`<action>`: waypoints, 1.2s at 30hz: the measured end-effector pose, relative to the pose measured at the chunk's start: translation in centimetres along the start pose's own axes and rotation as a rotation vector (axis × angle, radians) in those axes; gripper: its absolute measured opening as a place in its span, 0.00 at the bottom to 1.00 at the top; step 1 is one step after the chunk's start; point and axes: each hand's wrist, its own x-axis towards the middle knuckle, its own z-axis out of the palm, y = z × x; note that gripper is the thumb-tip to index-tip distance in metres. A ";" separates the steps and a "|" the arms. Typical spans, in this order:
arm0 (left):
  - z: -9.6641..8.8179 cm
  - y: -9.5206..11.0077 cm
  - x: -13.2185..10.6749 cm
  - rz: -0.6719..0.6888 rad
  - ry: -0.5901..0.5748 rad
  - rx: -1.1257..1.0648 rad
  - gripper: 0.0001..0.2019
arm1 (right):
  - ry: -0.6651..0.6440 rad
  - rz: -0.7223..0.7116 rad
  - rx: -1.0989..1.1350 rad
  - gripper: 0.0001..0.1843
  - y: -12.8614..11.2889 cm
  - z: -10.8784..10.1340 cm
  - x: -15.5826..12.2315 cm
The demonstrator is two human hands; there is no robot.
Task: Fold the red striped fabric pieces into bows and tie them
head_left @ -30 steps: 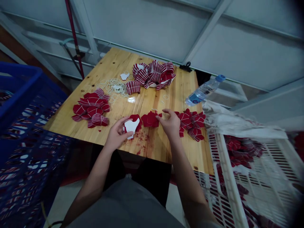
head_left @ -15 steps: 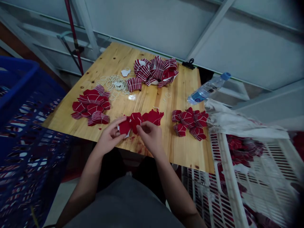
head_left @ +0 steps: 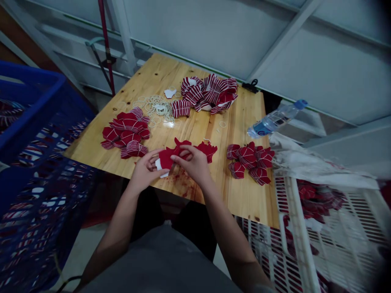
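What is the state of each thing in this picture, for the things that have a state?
left hand: shut on the red stack
right hand: shut on the same stack
red stack: held between both hands
loose red pieces: lying on the table
left bundles: banded, heaped
right bundles: banded, heaped
rubber bands: loose, scattered
water bottle: on its side, capped

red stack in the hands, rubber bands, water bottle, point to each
red stack (head_left: 167, 158), head view, on its red top piece
rubber bands (head_left: 157, 109), head view, middle of the pile
water bottle (head_left: 273, 121), head view, on its clear body
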 end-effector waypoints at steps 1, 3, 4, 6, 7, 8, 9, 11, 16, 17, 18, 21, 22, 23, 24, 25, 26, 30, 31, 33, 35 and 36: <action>0.2 0.1 -0.1 -0.011 -0.027 0.003 0.39 | -0.032 0.049 0.097 0.22 0.1 0.2 -0.1; 0.4 0.3 -0.2 -0.028 -0.060 -0.001 0.41 | -0.050 0.124 0.271 0.20 0.5 0.0 0.1; 0.3 0.4 -0.3 -0.036 -0.060 -0.003 0.41 | -0.028 0.149 0.338 0.21 0.8 -0.4 0.3; -0.1 0.6 -0.3 -0.050 -0.030 0.012 0.36 | 0.051 0.188 0.421 0.22 1.5 -2.0 0.8; -0.3 0.9 -0.3 -0.047 0.007 0.036 0.31 | 0.102 0.204 0.434 0.22 2.0 -3.1 1.2; -0.5 1.2 -0.2 -0.029 0.061 0.075 0.25 | 0.151 0.216 0.427 0.23 2.6 -4.2 1.6; -0.5 1.7 -0.1 0.010 0.131 0.126 0.19 | 0.185 0.222 0.397 0.22 3.2 -5.4 1.9; 0.0 2.7 0.2 0.152 0.293 0.262 0.11 | 0.223 0.203 0.262 0.22 4.2 -7.4 2.5; 5.4 3.3 2.5 0.433 0.439 0.611 0.08 | 0.241 0.058 -0.466 0.24 4.0 -9.0 3.5; 6.7 2.8 3.2 0.434 0.427 0.648 0.10 | 0.208 0.021 -0.561 0.26 3.5 -8.9 3.8; 8.0 2.3 3.8 0.412 0.386 0.678 0.12 | 0.154 -0.016 -0.612 0.27 2.9 -8.6 4.2; 10.3 0.8 4.7 0.329 0.287 0.647 0.16 | -0.114 -0.142 -0.610 0.25 1.6 -7.7 5.8; 10.4 0.6 4.5 0.325 0.270 0.598 0.18 | -0.211 -0.191 -0.595 0.23 1.3 -7.3 6.4; 10.2 0.5 4.1 0.330 0.261 0.546 0.18 | -0.297 -0.242 -0.581 0.22 1.2 -7.0 7.1; 9.7 0.5 3.4 0.339 0.254 0.502 0.17 | -0.370 -0.291 -0.571 0.21 1.2 -6.7 7.7; 9.1 0.5 2.6 0.341 0.260 0.480 0.14 | -0.428 -0.334 -0.567 0.20 1.3 -6.4 8.3; 8.3 0.5 1.8 0.330 0.275 0.500 0.09 | -0.471 -0.369 -0.568 0.20 1.5 -6.1 8.8; 6.0 -0.3 -0.1 0.274 0.228 0.797 0.07 | -0.638 -0.450 -0.625 0.15 2.2 -5.2 10.3; 5.8 -0.7 -0.1 0.259 0.187 0.879 0.07 | -0.684 -0.459 -0.640 0.13 2.2 -5.1 10.3; 5.7 -1.4 0.3 0.239 0.138 1.008 0.05 | -0.755 -0.461 -0.655 0.12 2.2 -4.8 10.2; 5.9 -1.8 0.9 0.235 0.157 1.068 0.03 | -0.768 -0.442 -0.664 0.12 2.0 -4.6 9.5; 6.0 -1.9 1.3 0.233 0.177 1.080 0.03 | -0.758 -0.430 -0.671 0.12 1.9 -4.5 9.1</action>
